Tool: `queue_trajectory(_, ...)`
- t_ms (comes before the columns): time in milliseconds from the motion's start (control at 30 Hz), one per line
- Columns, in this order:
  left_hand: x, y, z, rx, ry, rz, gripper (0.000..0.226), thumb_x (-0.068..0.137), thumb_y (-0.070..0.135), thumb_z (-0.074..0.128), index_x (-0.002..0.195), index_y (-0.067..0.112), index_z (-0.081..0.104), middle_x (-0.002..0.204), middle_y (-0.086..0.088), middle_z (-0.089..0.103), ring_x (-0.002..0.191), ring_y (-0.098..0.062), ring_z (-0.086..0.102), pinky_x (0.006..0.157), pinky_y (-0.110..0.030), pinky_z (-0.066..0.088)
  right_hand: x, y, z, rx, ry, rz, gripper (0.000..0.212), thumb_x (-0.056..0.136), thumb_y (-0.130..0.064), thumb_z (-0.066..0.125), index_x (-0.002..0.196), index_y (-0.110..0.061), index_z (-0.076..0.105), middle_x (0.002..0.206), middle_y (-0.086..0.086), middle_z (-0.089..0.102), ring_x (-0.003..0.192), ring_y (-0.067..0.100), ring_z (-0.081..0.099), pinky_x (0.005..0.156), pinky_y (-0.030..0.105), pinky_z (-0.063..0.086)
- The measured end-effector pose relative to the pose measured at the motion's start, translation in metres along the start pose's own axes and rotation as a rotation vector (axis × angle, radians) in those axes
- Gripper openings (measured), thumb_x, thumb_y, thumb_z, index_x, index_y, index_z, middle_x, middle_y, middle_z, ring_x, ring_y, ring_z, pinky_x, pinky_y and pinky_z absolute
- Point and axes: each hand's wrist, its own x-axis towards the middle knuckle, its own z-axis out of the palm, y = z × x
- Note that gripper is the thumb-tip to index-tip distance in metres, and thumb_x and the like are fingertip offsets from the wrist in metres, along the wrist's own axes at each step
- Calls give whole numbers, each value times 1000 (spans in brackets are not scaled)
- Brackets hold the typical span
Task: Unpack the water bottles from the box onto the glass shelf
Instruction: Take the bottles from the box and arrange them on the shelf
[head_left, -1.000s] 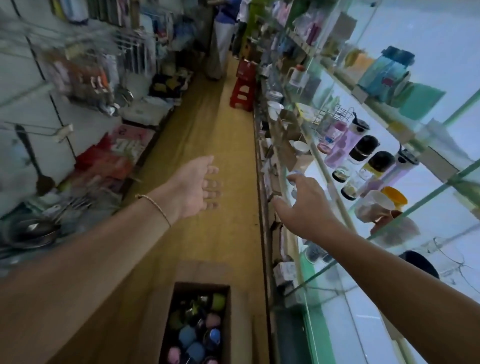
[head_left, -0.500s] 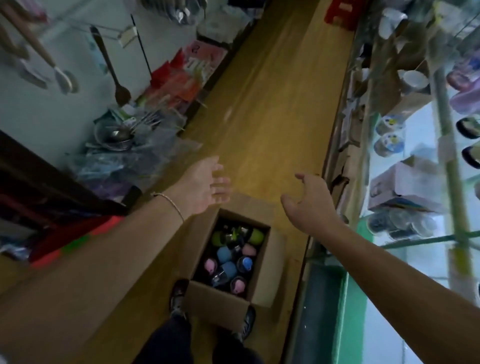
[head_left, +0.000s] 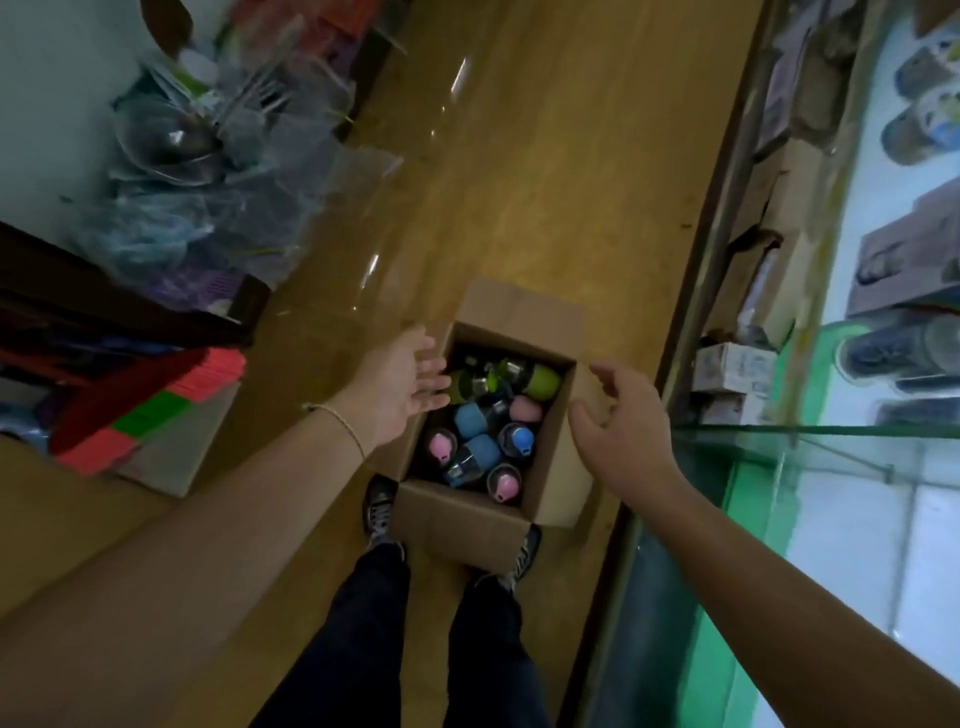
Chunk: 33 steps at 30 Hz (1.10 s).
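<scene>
- Your left hand (head_left: 402, 382): fingers straight and spread, holding nothing, over the left rim of the box (head_left: 457, 522).
- Your right hand (head_left: 618, 421): fingers loosely curled, thumb apart, empty, over the box's right flap.
- The box stands open on the floor (head_left: 545, 182), below and between both hands, by your shoes (head_left: 382, 506).
- Water bottles (head_left: 470, 415) are packed inside, with green, blue and pink caps; the green ones lie just beside your left fingertips.
- The edge of the glass shelf (head_left: 831, 430) runs off to the right of your right hand.
</scene>
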Motion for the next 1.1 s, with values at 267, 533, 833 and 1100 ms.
queue_trajectory(267,121,-98,-17,43,63,-98,45,104,36,39,136,6,50,129,-16,56,112,-27,56,89,-40,51,28,93,152,84,-117,178,41,91,-24,64,131,-20,54,120,-7,54,101,2,48,74,12,35)
queue_trajectory(533,245,-205,-31,170,153,-176,69,98,61,28,149,15,34,139,-4,48,127,-23,45,113,-46,33,63,162,319,19,-320,177,51,87,-29,68,134,-15,52,126,8,57,113,23,56,96,38,48)
queue_trajectory(833,323,-282,-62,227,114,-124,68,99,61,23,155,25,11,160,-2,20,145,-23,24,121,-43,18,115,201,446,-94,-421,131,56,81,-32,73,128,-11,52,120,14,58,112,31,53,92,40,45)
queue_trajectory(1100,355,-302,-66,156,89,-199,72,94,67,29,150,22,32,136,10,41,128,-15,40,113,-30,24,139,207,499,-331,-484,44,70,84,-46,69,140,-17,39,130,14,49,120,33,47,97,43,42)
